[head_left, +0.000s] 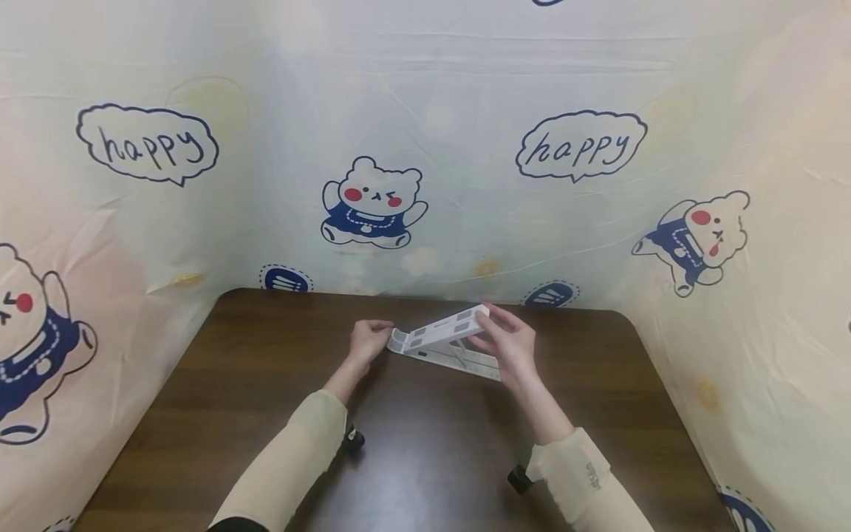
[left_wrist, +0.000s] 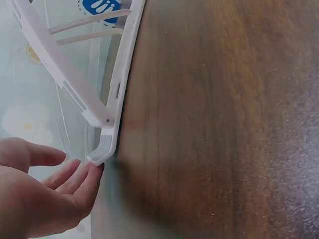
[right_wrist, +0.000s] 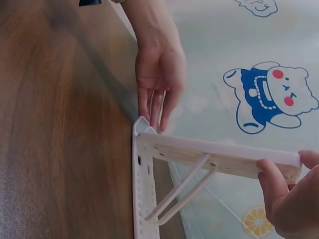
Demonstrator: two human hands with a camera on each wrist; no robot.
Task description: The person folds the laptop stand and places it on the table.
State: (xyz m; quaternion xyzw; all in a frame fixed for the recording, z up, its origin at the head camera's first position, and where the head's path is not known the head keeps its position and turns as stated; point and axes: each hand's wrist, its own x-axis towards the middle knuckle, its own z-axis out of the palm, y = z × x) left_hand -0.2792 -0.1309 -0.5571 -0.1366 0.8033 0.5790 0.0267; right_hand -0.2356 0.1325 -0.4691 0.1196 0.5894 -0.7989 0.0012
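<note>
I see the left hand (head_left: 369, 341) with its fingers extended and the thumb apart from them, fingertips touching the lip (head_left: 398, 340) at the left end of the white stand (head_left: 444, 329); the right hand (head_left: 516, 343) pinches the raised right end of the top bar between thumb and fingers; the stand is at the far part of the table (head_left: 425, 458), between the hands and slightly right of the middle; its top bar slopes up from left to right, with grey patches (head_left: 462, 327) on its upper face; the base (head_left: 455, 357) runs low beneath it, so the two make a narrow wedge; from my right wrist view, two slim struts (right_wrist: 177, 188) span the gap between bar and base; I cannot tell whether the base lies flat along its whole length.

Farther out, I have a pale left sleeve (head_left: 286, 462) and a pale right sleeve (head_left: 585, 473), with a small black piece (head_left: 354, 440) by each cuff; the table is dark brown wood; a pale cloth (head_left: 459, 96) rises behind it and at both sides, printed with bears (head_left: 375, 203) in blue and bubbles (head_left: 148, 144) reading "happy".
</note>
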